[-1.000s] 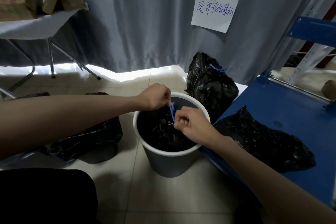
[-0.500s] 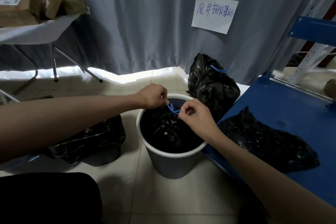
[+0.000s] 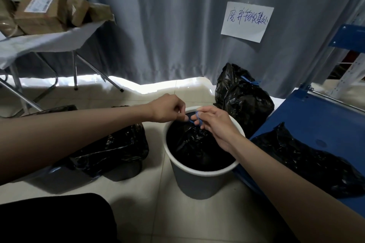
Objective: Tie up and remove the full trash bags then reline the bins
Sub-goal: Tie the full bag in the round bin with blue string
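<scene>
A white round bin (image 3: 199,180) stands on the tiled floor in the middle. A black trash bag (image 3: 194,144) fills it, its neck gathered at the far rim. Blue drawstrings (image 3: 194,119) come out of that neck. My left hand (image 3: 167,108) pinches one end of the drawstring from the left. My right hand (image 3: 212,122) pinches the other strand, which loops over its fingertips. Both hands hover over the bin's far edge, almost touching each other.
A tied black bag (image 3: 243,100) with a blue string stands behind the bin by the grey curtain (image 3: 177,21). Another black bag (image 3: 308,160) lies on the blue platform (image 3: 320,116) at right. A dark bin with a black liner (image 3: 114,148) sits at left. A folding table with cardboard boxes (image 3: 39,16) stands far left.
Both hands have risen slightly toward the bin's far rim and the blue strands are now looped round my right fingertips instead of pulled straight down.
</scene>
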The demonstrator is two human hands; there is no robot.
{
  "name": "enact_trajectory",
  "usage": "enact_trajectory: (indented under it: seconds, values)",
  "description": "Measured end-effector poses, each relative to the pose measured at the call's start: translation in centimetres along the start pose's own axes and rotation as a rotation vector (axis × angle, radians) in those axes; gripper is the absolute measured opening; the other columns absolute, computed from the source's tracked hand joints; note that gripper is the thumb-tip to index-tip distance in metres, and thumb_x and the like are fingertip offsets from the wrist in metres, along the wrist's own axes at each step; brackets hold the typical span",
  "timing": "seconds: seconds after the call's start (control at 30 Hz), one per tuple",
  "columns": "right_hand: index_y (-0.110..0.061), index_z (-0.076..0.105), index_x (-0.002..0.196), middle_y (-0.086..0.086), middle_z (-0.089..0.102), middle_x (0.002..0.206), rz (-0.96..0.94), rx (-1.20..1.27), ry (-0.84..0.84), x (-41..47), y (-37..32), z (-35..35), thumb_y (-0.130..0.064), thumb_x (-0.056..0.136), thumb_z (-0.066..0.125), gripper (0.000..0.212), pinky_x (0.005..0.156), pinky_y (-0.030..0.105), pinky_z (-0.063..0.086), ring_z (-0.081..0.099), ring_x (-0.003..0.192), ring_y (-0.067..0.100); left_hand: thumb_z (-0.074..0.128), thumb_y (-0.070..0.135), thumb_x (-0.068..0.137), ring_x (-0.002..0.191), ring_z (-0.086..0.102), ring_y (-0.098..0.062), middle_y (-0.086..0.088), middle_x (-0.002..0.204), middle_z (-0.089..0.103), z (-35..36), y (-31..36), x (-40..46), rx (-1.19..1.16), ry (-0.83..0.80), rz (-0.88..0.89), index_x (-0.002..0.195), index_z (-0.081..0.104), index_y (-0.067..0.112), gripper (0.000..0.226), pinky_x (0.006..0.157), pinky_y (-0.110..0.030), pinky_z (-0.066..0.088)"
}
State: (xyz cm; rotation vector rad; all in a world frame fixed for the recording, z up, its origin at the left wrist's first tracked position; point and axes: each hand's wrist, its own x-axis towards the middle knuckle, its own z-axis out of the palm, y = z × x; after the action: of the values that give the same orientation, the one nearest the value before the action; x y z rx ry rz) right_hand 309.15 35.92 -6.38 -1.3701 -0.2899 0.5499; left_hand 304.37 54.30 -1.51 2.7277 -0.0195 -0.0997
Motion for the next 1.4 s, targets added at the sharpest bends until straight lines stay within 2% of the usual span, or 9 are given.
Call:
enact_trajectory:
  seconds: [0.13,0.37,0.47,0.7,0.8,0.93,1.17,1.33,1.4]
  values:
    - [0.001,0.062,0.091,0.015,0.073,0.082,0.004,-0.060,0.067,0.3,0.1,0.2,0.001,0.089,0.064,0.002,0.058,0.020,0.048,0.063,0.062,0.014,0.077,0.027,0.083,0.052,0.046,-0.001,0.010,0.055,0.054,-0.7,0.3,-0.9,-0.098,0.007,0.054,0.071,0.070,0.017,0.017,0.054,-0.013,0.034]
    - [0.008,0.071,0.090,0.010,0.068,0.073,0.019,-0.090,0.094,0.5,0.3,-0.1,0.004,0.085,0.067,0.008,0.056,0.016,0.052,0.063,0.059,0.013,0.076,0.021,0.084,0.056,0.054,-0.004,-0.006,0.067,0.069,-1.0,2.1,-0.8,-0.195,-0.021,0.088,0.079,0.074,0.010,0.013,0.058,-0.012,0.042]
    - [0.009,0.071,0.098,0.015,0.070,0.080,0.039,-0.085,0.039,0.4,0.3,-0.3,0.006,0.086,0.066,0.013,0.061,0.017,0.056,0.066,0.063,0.016,0.074,0.016,0.084,0.051,0.051,0.001,-0.002,0.061,0.066,-0.7,2.8,-0.1,-0.220,0.036,0.070,0.078,0.075,0.008,0.010,0.055,-0.010,0.040]
    - [0.013,0.070,0.093,0.017,0.069,0.088,0.026,-0.065,-0.060,-0.2,-0.1,-1.3,0.005,0.086,0.067,0.011,0.081,0.023,0.059,0.069,0.080,0.020,0.079,0.016,0.080,0.050,0.050,-0.002,-0.003,0.061,0.062,-0.3,4.0,1.0,-0.474,0.116,-0.054,0.083,0.076,0.001,0.015,0.054,-0.015,0.043]
    - [0.008,0.072,0.093,0.015,0.072,0.091,0.046,-0.033,-0.084,-0.4,-0.1,-1.7,0.001,0.087,0.068,0.010,0.079,0.023,0.059,0.071,0.080,0.019,0.080,0.009,0.077,0.059,0.054,-0.009,-0.005,0.068,0.064,-0.4,4.5,1.1,-0.627,0.079,-0.052,0.093,0.073,-0.002,0.021,0.061,-0.019,0.045]
    - [0.006,0.070,0.089,0.017,0.073,0.090,0.047,0.060,-0.009,-0.4,-0.3,-2.1,0.004,0.088,0.066,0.005,0.074,0.023,0.060,0.072,0.076,0.022,0.082,0.006,0.073,0.069,0.058,-0.011,-0.006,0.079,0.071,-0.3,3.8,1.7,-0.628,0.079,-0.123,0.108,0.065,0.004,0.038,0.064,-0.023,0.042]
    - [0.004,0.071,0.091,0.014,0.075,0.085,0.048,0.108,0.037,-0.4,-0.5,-2.2,0.006,0.086,0.067,0.006,0.068,0.023,0.058,0.073,0.076,0.021,0.088,0.017,0.067,0.058,0.058,-0.003,-0.005,0.071,0.073,1.5,2.9,1.8,-0.382,0.045,-0.107,0.078,0.079,0.012,0.015,0.064,-0.018,0.049]
    - [-0.003,0.072,0.090,0.012,0.075,0.081,0.045,0.036,0.077,-0.3,-0.2,-2.1,-0.002,0.087,0.070,0.004,0.068,0.022,0.060,0.073,0.072,0.019,0.082,0.009,0.072,0.058,0.059,-0.003,-0.003,0.067,0.072,1.9,3.0,1.6,-0.318,0.124,-0.034,0.073,0.076,0.010,0.005,0.064,-0.018,0.049]
    - [-0.005,0.072,0.090,0.008,0.075,0.079,0.047,0.028,0.117,-0.2,0.1,-2.2,-0.003,0.086,0.071,0.004,0.066,0.019,0.058,0.073,0.068,0.016,0.077,0.005,0.075,0.056,0.060,-0.003,-0.001,0.063,0.070,2.0,2.9,1.5,-0.337,0.148,-0.027,0.068,0.073,0.012,0.011,0.063,-0.018,0.049]
